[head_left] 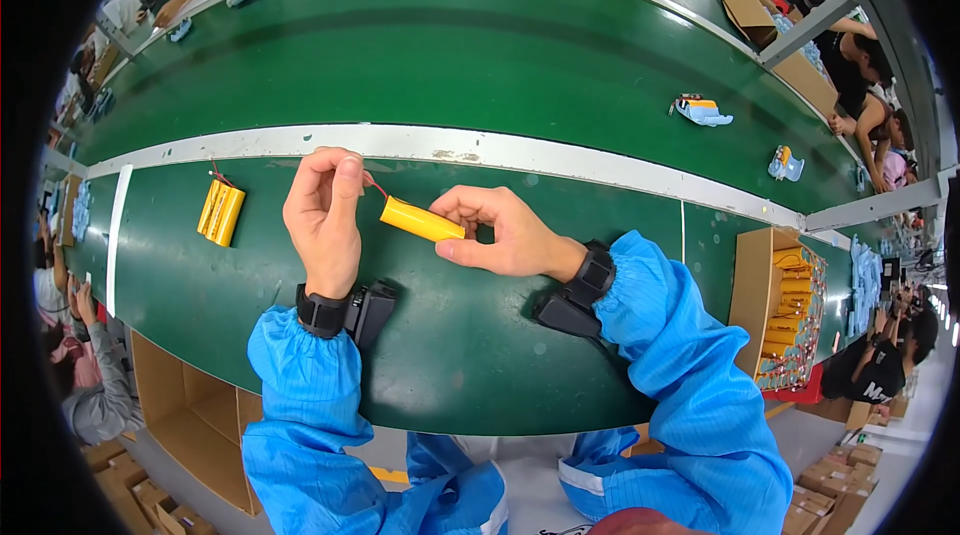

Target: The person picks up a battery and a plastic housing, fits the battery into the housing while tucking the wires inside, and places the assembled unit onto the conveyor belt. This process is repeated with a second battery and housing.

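A yellow battery pack [421,220] with thin red wires is held just above the green bench, tilted down to the right. My right hand [500,230] grips its right end between thumb and fingers. At its other end, my left hand [328,215] pinches the red wires [374,184] between thumb and fingertips; the wire tips are hidden in the fingers. Farther left, a second yellow battery pack [221,212] of side-by-side cells lies on the bench, its wires pointing away from me. Both wrists carry black strapped devices.
An upright cardboard box [757,285] at the right holds several yellow packs. Beyond the white rail [450,143] runs a green belt [420,45] carrying blue-wrapped packs [703,111]. An open carton [190,405] stands below the bench at left. Other people work along the far side and both ends.
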`<state>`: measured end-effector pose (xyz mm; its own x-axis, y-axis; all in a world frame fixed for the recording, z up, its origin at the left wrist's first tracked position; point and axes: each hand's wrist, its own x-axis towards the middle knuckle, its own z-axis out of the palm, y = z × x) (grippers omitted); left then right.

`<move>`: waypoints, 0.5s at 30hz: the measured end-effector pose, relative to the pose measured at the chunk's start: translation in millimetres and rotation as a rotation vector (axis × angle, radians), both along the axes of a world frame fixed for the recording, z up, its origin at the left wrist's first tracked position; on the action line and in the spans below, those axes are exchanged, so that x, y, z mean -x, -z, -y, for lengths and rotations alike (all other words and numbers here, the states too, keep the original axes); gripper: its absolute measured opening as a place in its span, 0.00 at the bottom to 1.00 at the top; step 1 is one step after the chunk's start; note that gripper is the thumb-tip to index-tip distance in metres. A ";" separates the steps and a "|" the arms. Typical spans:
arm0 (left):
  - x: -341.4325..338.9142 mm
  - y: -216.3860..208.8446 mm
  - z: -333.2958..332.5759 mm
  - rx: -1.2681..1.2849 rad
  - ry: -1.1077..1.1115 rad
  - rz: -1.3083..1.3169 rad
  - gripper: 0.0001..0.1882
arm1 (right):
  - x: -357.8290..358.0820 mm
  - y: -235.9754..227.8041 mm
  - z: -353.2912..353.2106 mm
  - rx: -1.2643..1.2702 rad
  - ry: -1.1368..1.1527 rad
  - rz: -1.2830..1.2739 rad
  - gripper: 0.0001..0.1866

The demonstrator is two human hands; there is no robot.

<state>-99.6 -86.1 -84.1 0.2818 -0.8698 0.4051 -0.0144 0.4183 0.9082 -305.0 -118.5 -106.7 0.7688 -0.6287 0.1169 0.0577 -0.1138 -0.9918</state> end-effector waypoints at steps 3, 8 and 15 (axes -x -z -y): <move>0.3 4.1 0.0 -0.014 0.040 0.031 0.05 | 1.2 4.2 -0.4 0.016 0.026 0.044 0.14; 1.6 -1.9 -0.4 -0.148 0.099 0.014 0.09 | 2.4 2.6 -1.6 -0.127 0.031 0.069 0.12; -8.2 1.0 -0.3 -0.190 0.214 -0.043 0.11 | 1.5 -4.2 -0.9 -0.297 0.118 0.047 0.09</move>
